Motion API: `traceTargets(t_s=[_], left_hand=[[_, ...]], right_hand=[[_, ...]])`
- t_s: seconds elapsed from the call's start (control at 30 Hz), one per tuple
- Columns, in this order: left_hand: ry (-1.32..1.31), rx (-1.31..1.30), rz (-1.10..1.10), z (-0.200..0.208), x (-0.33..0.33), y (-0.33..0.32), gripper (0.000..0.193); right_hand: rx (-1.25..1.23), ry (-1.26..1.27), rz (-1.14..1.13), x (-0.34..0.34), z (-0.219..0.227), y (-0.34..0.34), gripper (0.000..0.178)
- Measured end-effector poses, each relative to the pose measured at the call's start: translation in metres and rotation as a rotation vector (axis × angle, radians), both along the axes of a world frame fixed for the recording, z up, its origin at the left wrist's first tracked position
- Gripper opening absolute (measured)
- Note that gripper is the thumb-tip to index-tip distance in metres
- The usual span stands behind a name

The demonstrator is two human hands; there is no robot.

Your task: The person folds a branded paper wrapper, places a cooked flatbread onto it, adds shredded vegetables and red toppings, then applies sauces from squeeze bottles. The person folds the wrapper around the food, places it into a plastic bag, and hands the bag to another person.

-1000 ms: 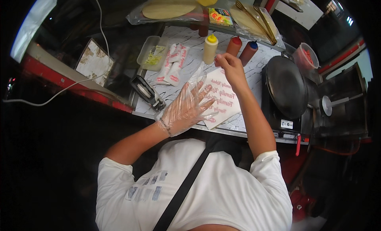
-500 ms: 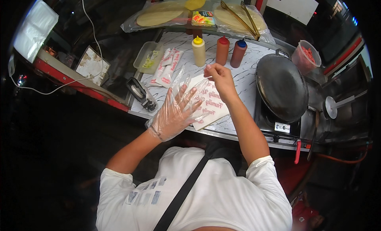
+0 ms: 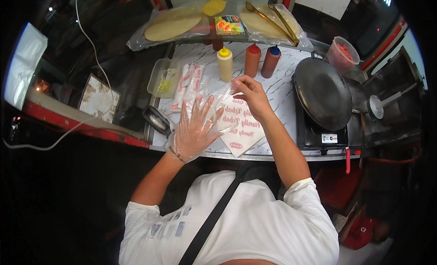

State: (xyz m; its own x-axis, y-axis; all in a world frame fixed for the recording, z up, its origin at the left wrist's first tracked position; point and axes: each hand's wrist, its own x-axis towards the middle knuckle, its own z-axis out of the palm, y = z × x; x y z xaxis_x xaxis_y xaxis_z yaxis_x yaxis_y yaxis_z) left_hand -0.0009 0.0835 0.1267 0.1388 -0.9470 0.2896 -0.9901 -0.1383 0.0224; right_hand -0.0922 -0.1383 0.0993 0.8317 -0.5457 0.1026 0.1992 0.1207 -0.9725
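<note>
A loose, clear plastic glove [image 3: 184,139] covers my left hand [image 3: 195,123], whose fingers are spread open. My right hand [image 3: 251,95] is bare, with thumb and forefinger pinched on the thin plastic at the glove's finger end, which is pulled out toward it. Beneath both hands lies a stack of white wrapping paper [image 3: 239,144] with red print. Two wrapped rolls [image 3: 195,78] in the same printed paper rest just beyond my left hand. A dark stapler-like tool [image 3: 157,120] sits left of my gloved hand.
Squeeze bottles, one cream [image 3: 225,65], one orange-red [image 3: 252,61] and one dark red [image 3: 271,63], stand behind. A domed black pan [image 3: 323,94] covers the stove at right. Flatbreads [image 3: 173,25], tongs [image 3: 273,23], a lettuce tub [image 3: 154,89] and a red-filled tub [image 3: 343,55] surround the counter.
The plastic of the glove now stretches across to my right hand's pinch. My left hand's fingers are spread wider and point more upward. The whole view has shifted slightly.
</note>
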Motion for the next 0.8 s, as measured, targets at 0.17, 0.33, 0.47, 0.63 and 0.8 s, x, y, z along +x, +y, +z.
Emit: traceTargets(t_s=[0.17,0.33,0.47,0.63,0.8], left_hand=[[0.059,-0.084,-0.068,-0.006,0.049,0.004,0.077],[0.350,-0.165,-0.075,-0.009,0.086,0.001,0.074],[0.847,-0.224,-0.224,-0.019,0.101,-0.002,0.061],[2.273,-0.119,-0.607,-0.023,0.108,0.012,0.092],[2.281,-0.323,-0.493,-0.009,0.119,0.048,0.084]], right_hand=[[-0.167,0.315,0.178,0.025,0.001,0.014,0.021],[0.095,0.280,-0.006,0.032,0.015,0.032,0.019],[-0.089,0.206,0.096,0.036,0.022,0.040,0.019],[-0.578,0.057,-0.090,0.062,0.039,0.021,0.018],[-0.886,0.038,-0.081,0.074,0.084,-0.021,0.020]])
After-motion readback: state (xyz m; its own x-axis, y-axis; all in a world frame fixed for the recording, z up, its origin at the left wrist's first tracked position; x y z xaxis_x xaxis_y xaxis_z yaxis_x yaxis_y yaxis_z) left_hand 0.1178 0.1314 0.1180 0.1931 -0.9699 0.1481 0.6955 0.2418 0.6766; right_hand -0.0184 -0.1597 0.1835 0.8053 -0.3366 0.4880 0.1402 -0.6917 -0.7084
